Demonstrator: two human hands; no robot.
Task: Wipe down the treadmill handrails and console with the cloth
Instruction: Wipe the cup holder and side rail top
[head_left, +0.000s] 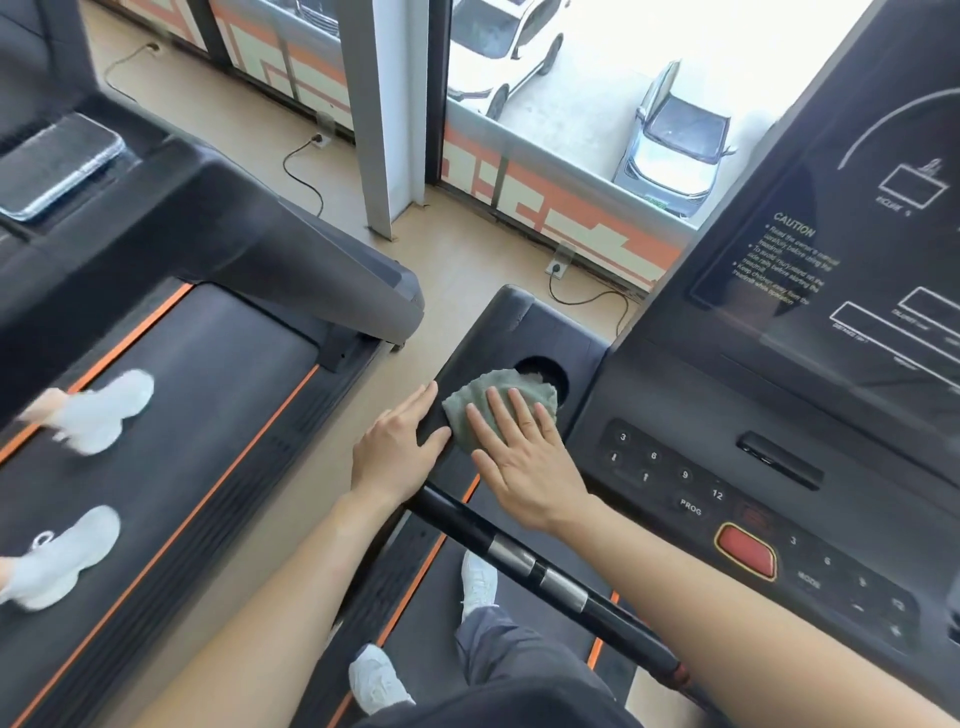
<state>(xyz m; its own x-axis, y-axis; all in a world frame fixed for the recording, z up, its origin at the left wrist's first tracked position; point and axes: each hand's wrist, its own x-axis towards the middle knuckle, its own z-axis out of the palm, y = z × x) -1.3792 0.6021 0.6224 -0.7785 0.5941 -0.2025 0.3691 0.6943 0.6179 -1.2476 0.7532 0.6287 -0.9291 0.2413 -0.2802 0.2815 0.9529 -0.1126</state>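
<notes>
Grey-green crumpled cloth (480, 397) lies on the black treadmill console wing (524, 322), partly hidden under the right hand (524, 452), whose straight fingers press it flat; its far edge droops into the round cup holder (545, 368). Left hand (397, 449), fingers straight, rests on the wing's outer edge. Black handrail with silver sensors (535, 566) passes beneath the right forearm.

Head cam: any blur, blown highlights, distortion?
Head view: the window is blown out; the white shoes on the neighbouring treadmill are motion-blurred; the wide-angle lens bows the console edges; cloth, left hand and right hand are sharp.
</notes>
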